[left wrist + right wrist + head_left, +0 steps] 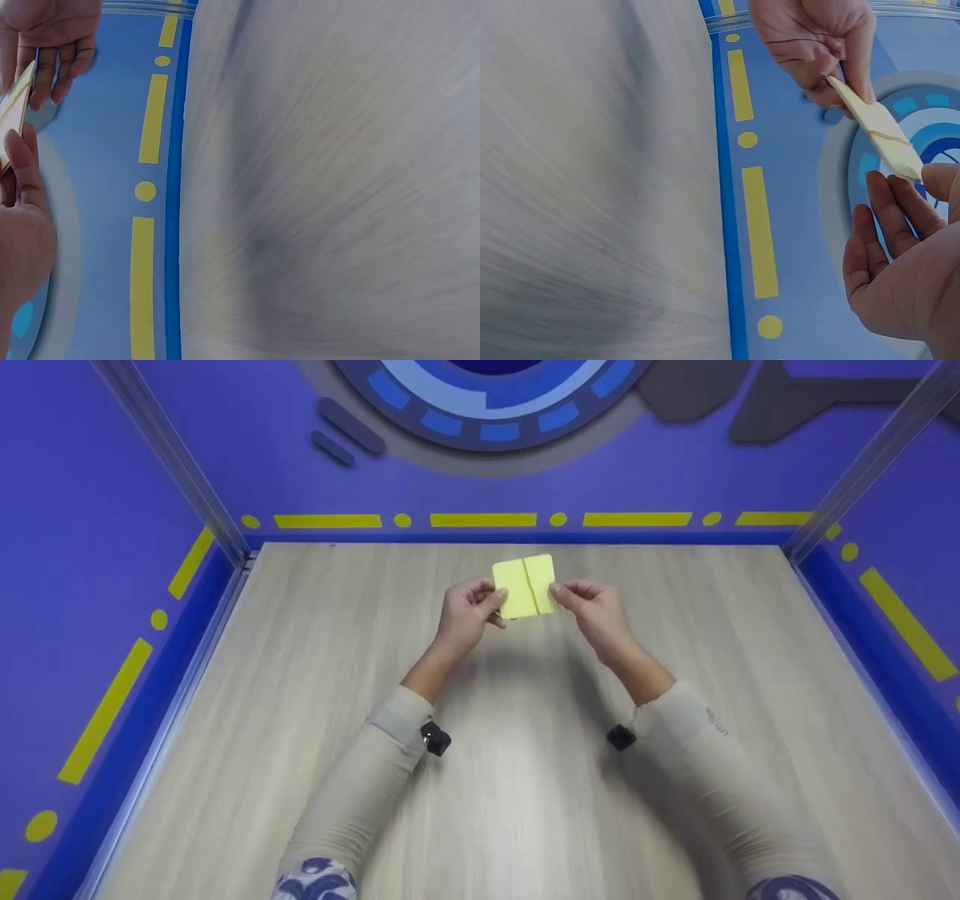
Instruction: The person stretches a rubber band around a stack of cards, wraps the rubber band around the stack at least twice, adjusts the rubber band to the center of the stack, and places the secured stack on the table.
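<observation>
A small flat yellow square (516,592) with rounded corners is held up above the table, between both hands. One thin dark line, like a band or a crease, runs across it; in the right wrist view the line looks brownish. My left hand (466,613) pinches its left edge, thumb on the near face and fingers behind. On the opposite edge, my right hand (598,615) pinches with thumb and forefinger. The right wrist view shows the square (885,139) nearly edge-on and thin, with the right hand's other fingers (889,217) spread loosely.
Below the hands lies a wood-grain tabletop (517,780). Blue panels (480,495) with yellow dashes and dots enclose its back and sides, joined by metal corner posts (172,457). Small black devices (435,739) sit at both sleeve cuffs.
</observation>
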{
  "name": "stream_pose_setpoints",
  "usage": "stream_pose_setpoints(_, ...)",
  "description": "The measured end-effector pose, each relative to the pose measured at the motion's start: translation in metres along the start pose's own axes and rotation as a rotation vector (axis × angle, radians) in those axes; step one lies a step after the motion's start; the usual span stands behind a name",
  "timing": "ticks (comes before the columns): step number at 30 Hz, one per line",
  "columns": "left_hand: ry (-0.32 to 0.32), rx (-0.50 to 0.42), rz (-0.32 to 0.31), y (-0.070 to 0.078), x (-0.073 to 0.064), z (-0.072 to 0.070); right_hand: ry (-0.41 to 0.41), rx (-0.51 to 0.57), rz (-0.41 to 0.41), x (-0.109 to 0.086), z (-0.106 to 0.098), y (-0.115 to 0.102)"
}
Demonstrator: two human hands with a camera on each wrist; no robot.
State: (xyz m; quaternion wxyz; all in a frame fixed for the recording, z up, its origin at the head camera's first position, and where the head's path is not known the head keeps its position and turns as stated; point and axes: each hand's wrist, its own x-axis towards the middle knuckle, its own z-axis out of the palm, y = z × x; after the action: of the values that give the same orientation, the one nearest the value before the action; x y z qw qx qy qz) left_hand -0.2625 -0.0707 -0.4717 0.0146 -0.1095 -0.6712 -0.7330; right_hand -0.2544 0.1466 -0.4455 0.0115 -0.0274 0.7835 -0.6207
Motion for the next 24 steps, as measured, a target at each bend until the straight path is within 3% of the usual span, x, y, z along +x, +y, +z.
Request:
stream_pose_setpoints(5, 0.028, -0.018, 0.003, 0.003, -0.001, 0.0, -0.044, 0.041, 0.029, -0.006, 0.009, 0.006)
stream_pose_setpoints(14, 0.105, -0.066, 0.021, 0.006, -0.001, 0.008, -0.057, 0.124, 0.006, -0.008, 0.021, 0.008)
stream_pose_setpoints(24, 0.097, -0.08, 0.063, 0.009, -0.002, 0.013, -0.079, 0.191, -0.01, -0.01, 0.026, 0.007)
